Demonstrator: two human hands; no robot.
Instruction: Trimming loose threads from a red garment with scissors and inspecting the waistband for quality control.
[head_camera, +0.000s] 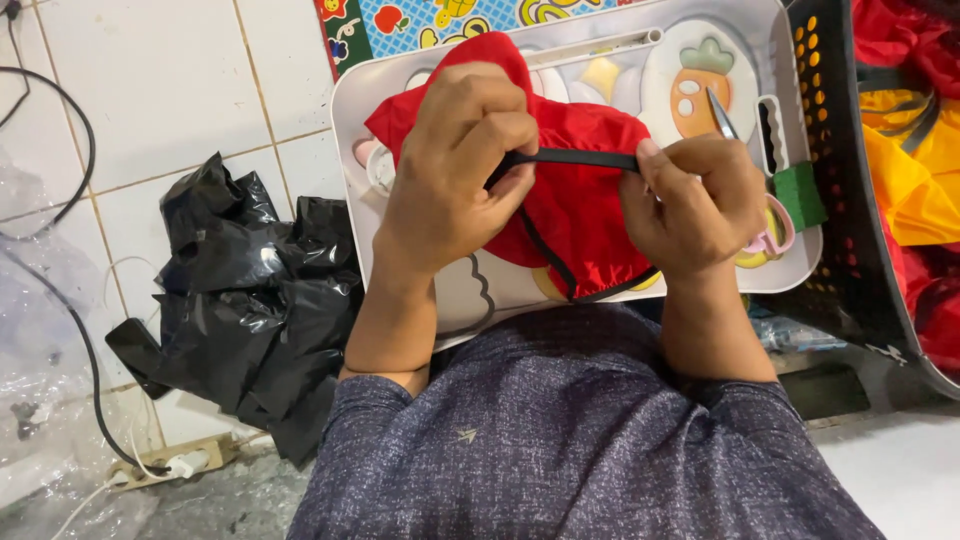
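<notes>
A black strap (585, 158) on soft, light red cloth (575, 205) is being pinched taut by left hand (455, 165) and right hand (695, 195) fingers.

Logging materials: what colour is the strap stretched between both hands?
Black, the strap over red cloth; head view.

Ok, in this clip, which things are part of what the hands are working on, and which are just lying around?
In use:
left hand
right hand
red cloth
black strap
small scissors
white lap tray

Lying about:
black plastic bag
black basket
green block
power strip
</notes>
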